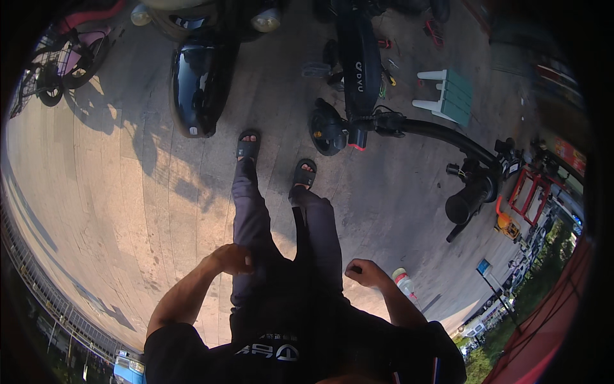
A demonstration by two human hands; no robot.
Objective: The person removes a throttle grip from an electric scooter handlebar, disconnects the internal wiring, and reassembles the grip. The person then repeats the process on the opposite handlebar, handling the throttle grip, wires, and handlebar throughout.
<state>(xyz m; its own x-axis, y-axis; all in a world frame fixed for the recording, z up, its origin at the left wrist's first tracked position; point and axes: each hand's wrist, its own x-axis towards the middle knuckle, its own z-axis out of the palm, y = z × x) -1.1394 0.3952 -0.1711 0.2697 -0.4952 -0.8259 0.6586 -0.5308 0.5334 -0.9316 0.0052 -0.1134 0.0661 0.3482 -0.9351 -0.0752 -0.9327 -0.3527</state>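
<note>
My left hand (234, 259) hangs beside my left thigh with its fingers curled in, and nothing shows in it. On the other side my right hand (366, 272) is a loose fist held off my right hip, with no object visible in it. Neither hand touches the vehicles. Ahead of my feet to the right stands a black electric bike (360, 70), its long stem and handlebar (476, 192) reaching toward my right. A glossy black scooter fender (199, 86) points at me from ahead on the left.
A green and white stool (453, 96) lies on its side beyond the bike. Pliers with yellow handles (389, 78) and red items (433, 33) lie on the paving. A plastic bottle (403, 281) is behind my right hand. A pink bicycle (77, 61) stands far left; a red metal frame (529, 195) is at right.
</note>
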